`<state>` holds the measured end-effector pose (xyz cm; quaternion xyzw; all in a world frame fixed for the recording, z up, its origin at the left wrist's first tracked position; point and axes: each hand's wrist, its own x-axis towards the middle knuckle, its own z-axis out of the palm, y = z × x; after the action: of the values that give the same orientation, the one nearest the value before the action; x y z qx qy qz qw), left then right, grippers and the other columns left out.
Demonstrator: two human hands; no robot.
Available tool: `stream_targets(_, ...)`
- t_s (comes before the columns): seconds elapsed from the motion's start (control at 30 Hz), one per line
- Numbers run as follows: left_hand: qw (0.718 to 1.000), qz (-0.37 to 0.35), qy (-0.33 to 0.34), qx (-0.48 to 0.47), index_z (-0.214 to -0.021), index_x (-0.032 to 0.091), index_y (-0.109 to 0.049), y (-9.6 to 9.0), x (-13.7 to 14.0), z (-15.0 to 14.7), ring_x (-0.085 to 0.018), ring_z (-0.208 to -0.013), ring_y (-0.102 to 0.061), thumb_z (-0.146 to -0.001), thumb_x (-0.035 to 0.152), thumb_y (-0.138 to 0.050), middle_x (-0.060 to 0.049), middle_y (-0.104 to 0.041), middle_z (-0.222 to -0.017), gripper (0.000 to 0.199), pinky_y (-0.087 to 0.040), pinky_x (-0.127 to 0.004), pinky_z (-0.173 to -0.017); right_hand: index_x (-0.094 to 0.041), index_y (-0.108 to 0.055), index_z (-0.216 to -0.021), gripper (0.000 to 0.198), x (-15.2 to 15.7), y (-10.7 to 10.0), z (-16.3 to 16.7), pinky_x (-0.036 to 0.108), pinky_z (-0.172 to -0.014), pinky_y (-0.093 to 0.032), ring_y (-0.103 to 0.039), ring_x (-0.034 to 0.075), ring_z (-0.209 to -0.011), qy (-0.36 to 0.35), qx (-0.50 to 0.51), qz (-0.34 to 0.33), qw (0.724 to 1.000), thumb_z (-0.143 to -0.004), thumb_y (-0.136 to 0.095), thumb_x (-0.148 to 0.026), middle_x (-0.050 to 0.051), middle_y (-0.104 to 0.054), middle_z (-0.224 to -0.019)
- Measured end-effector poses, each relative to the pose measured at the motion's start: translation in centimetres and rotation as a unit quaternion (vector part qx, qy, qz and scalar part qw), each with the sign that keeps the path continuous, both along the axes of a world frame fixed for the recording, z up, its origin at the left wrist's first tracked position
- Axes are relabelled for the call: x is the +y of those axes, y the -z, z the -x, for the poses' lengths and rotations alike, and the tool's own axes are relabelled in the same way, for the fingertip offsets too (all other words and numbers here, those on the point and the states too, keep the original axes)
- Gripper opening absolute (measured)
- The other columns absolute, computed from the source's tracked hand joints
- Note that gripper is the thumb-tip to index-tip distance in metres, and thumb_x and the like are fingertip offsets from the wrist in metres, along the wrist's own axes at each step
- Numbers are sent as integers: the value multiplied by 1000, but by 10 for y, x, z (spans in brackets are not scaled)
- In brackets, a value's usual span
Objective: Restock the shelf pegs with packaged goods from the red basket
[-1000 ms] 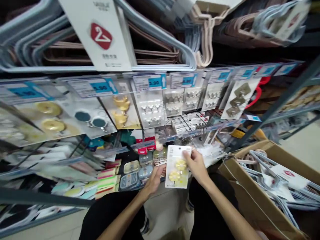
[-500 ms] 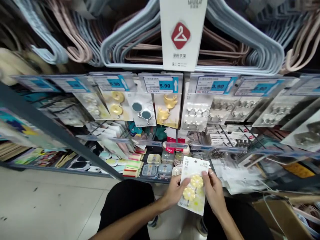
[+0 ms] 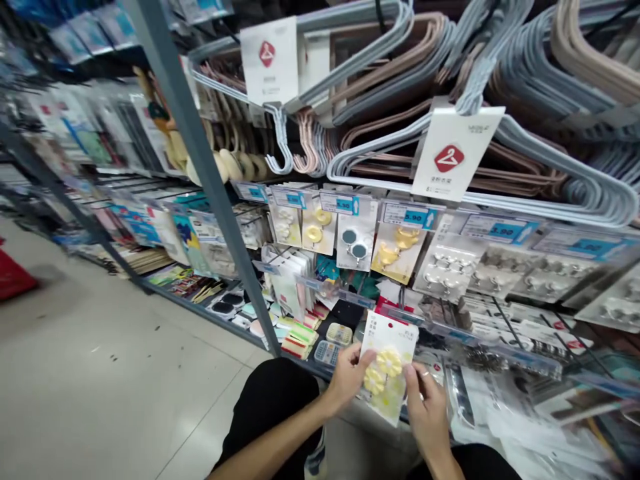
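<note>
Between my two hands is a white card of yellow flower-shaped hooks (image 3: pixel 389 362), held upright with a slight tilt above my knees. My left hand (image 3: pixel 349 378) pinches its left edge, thumb on the front beside the flowers. On the right edge, my right hand (image 3: pixel 427 399) grips the card with its thumb in front and fingers mostly behind. Two yellow flowers show on the card, one higher and to the right of the other. Just beyond it hang carded hooks on the rack, among them yellow ones (image 3: pixel 399 247) and dark round ones (image 3: pixel 354 245).
Blue and pink clothes hangers (image 3: pixel 480 193) hang across the top. A grey upright post (image 3: pixel 210 173) stands left of centre. Price tags (image 3: pixel 500 229) line the rack. Small boxes (image 3: pixel 327 352) sit on the bottom shelf. Pale floor tiles (image 3: pixel 150 393) spread at left, with something red (image 3: pixel 14 272) farther off.
My view has swung left, so the rack has shifted right and more of the aisle shows. Both hands still hold the hook card, which stays at nearly the same place in view.
</note>
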<state>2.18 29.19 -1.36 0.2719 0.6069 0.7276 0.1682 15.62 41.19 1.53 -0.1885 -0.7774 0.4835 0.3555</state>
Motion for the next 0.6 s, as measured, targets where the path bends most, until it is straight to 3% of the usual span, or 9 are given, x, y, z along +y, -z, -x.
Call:
stream_targets(0.1,999,-5,-43,-24,-81,15,-63,-7,-19,18,-11,-53,-49,-88,61,-68,2,-58,-60,46,-36,-22,-52,-23,-70,-86,31,-8,14,12,31,-60,-46,-58,21,-61,-33,6,9,999,-94,-62,-52,3,-63,-67)
stream_targets(0.17,997,5,-80,-11,-82,14,-64,-16,-32,29,-10,-53,-47,-87,62,-68,2,-56,-61,48,-35,-21,-51,-22,-69,-84,36,-18,21,28,31,-57,-45,-57,20,-58,-21,12,57,998,-94,-61,-55,2,-62,-63)
stream_targets(0.33,980,26,-196,31,-79,14,-65,-49,-65,53,-12,-65,-54,-90,65,-61,0,-61,-70,52,-43,-21,-59,-19,-68,-95,38,-55,10,83,29,-70,-48,-61,19,-75,-24,83,146,986,-97,-57,-56,4,-68,-85)
stream_targets(0.47,986,64,-151,11,-77,14,-67,-53,-86,46,-13,-63,-57,-87,64,-66,-1,-65,-69,51,-44,-22,-57,-19,-66,-94,35,-70,1,94,27,-68,-47,-60,18,-76,-63,82,199,975,-98,-58,-53,3,-66,-84)
stream_targets(0.6,993,53,-85,-61,-89,12,-73,-30,-97,16,-17,-67,-65,-84,66,-69,-6,-74,-78,55,-52,-27,-64,-20,-66,-90,33,-68,12,83,27,-66,-45,-56,18,-71,-68,80,153,983,-98,-58,-51,1,-63,-80)
